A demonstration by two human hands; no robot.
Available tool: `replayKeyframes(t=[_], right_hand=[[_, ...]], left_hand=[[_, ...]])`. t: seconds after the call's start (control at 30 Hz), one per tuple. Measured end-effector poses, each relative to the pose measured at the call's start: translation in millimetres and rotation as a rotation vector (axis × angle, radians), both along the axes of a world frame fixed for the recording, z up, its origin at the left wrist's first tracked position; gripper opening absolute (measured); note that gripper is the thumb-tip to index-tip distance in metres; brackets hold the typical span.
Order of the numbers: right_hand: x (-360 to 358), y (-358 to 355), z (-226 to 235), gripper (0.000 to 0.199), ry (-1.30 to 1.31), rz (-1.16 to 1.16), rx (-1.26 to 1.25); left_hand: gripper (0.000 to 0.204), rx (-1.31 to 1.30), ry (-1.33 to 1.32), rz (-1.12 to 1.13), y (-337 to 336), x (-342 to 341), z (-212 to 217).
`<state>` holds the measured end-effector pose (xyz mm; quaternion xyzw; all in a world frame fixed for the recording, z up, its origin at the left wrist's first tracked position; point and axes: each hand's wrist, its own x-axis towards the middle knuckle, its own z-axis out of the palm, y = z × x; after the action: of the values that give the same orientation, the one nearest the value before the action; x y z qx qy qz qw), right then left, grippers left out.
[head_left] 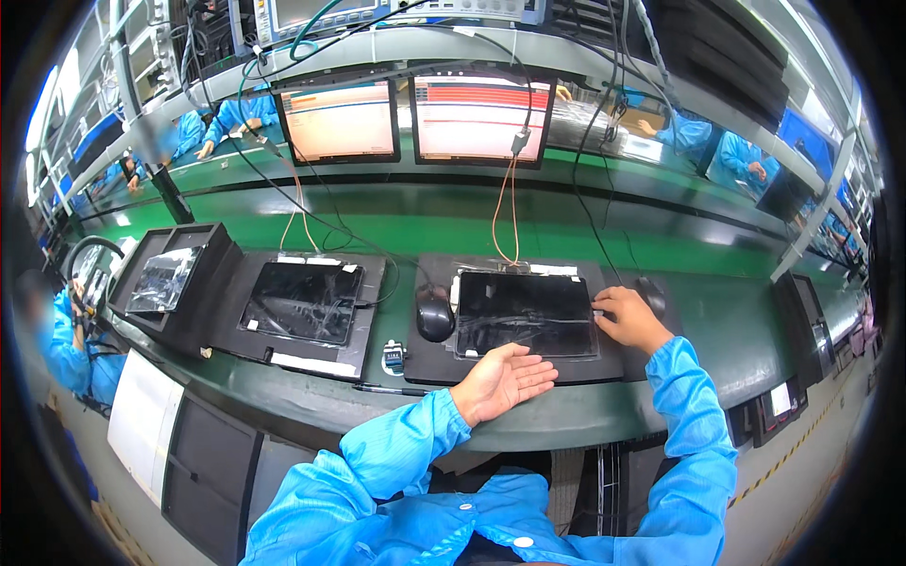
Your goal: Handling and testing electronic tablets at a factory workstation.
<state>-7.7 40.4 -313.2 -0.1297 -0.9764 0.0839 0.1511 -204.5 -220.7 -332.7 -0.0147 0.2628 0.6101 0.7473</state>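
A black tablet [524, 314] covered in clear film lies on a dark mat in front of me. At its right edge is my right hand [630, 319], thumb and fingers drawn together; whatever is between them is too small or hidden to make out. A thin black cable [604, 253] comes down from above and ends close to that hand. My left hand [502, 383] is open over the tablet's near edge, palm turned up and fingers stretched, holding nothing. A black mouse [435, 313] sits just left of the tablet.
A second film-covered tablet [304, 302] with a cable at its right side lies to the left, beside a black box [175, 283]. Two monitors [483, 118] stand behind. A pen [392, 389] lies near the front edge; another mouse [651, 296] is beyond my right hand. Co-workers in blue sit around.
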Motion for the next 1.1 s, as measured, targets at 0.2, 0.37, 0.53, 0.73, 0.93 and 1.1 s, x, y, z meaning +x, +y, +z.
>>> replayKeyframes(t=[0.2,0.37,0.53,0.73,0.93,1.1], right_hand=[[-5,-12,19,0.02,0.076,0.103,0.075],[9,-49,68,0.014,0.075,-0.102,-0.181],[35,-99,76,0.025,0.064,-0.261,-0.242],[50,-122,37,0.069,0.209,-0.176,-0.013],[33,-145,-1,0.043,0.189,-0.223,-0.244],[-2,-165,3,0.038,0.192,-0.195,-0.285]], left_hand=[[0.091,0.007,-0.054,-0.044,8,9,-19],[0.053,0.176,0.024,0.118,16,44,-27],[0.041,0.243,0.156,0.32,-13,45,1],[0.041,0.2,0.638,0.348,-150,-43,58],[0.028,-0.089,1.516,0.582,-292,-219,129],[0.041,-0.779,2.129,0.485,-339,-338,151]])
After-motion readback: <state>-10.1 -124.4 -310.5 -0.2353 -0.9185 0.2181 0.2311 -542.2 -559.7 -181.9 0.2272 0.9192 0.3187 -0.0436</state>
